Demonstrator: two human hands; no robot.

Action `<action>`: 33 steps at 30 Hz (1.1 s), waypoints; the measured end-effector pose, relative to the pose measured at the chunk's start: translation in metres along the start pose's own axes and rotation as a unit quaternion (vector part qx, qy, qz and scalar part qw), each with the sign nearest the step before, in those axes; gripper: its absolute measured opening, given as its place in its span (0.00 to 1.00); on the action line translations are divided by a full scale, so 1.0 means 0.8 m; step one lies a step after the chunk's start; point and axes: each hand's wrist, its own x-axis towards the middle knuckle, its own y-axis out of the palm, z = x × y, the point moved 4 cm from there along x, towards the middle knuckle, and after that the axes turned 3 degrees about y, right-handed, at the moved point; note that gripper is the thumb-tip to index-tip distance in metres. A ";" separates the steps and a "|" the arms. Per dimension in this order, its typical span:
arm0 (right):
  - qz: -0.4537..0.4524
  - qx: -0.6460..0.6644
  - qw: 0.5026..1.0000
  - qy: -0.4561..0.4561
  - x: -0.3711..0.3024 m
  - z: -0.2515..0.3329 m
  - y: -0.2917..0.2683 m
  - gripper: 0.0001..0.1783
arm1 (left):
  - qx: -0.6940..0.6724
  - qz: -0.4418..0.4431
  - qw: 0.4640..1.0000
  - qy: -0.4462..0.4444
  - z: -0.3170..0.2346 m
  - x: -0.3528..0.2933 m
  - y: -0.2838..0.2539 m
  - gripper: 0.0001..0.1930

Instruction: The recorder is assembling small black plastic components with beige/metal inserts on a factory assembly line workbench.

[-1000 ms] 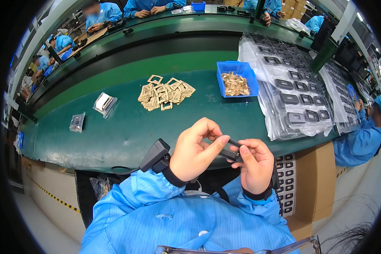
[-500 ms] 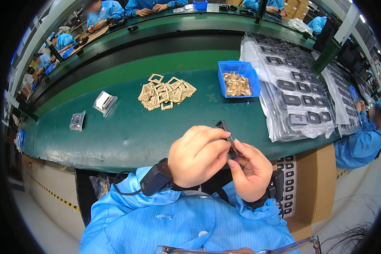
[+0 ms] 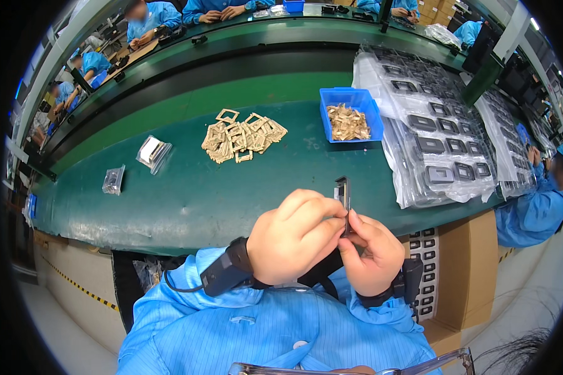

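Just beyond the table's front edge, a black plastic frame [image 3: 343,187] stands on edge between my two hands, its far end showing past the fingers. My left hand [image 3: 297,234] is closed, its fingertips pressed against the near part of the frame. From the other side, my right hand [image 3: 374,253] pinches it between thumb and fingers. The frame's lower part is hidden by the fingers. Farther off lies a heap of beige rectangular frames [image 3: 244,136]. Right of the heap is a blue bin [image 3: 374,119] with small gold-coloured pieces [image 3: 347,122].
Trays of black housings [image 3: 441,147] are stacked on the right. Two clear bags, one [image 3: 153,153] holding something pale, one smaller [image 3: 113,180], lie left on the green table [image 3: 187,200]. An open carton [image 3: 475,275] stands below, right. Co-workers in blue sit opposite and at right.
The black frame has been turned more upright, its far end swinging slightly right. My left fingers have shifted along it, and the right hand stays on it.
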 end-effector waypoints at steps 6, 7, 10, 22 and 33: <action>-0.041 -0.051 0.997 -0.042 0.002 0.001 0.001 0.27 | 0.098 0.024 0.991 0.085 -0.009 0.000 0.011 0.15; -0.042 -0.051 0.997 -0.042 0.002 0.000 0.000 0.27 | 0.098 0.024 0.991 0.086 -0.007 0.001 0.014 0.15; -0.045 -0.028 0.999 -0.009 -0.001 -0.014 -0.005 0.26 | 0.004 0.027 0.999 0.041 0.020 0.013 0.026 0.12; -0.065 0.269 0.940 0.202 -0.001 -0.074 -0.027 0.25 | 0.078 0.031 0.989 -0.118 0.181 0.096 0.097 0.05; -0.073 0.287 0.920 0.257 0.000 -0.083 -0.025 0.24 | -0.185 0.045 0.954 -0.232 0.150 0.071 0.096 0.10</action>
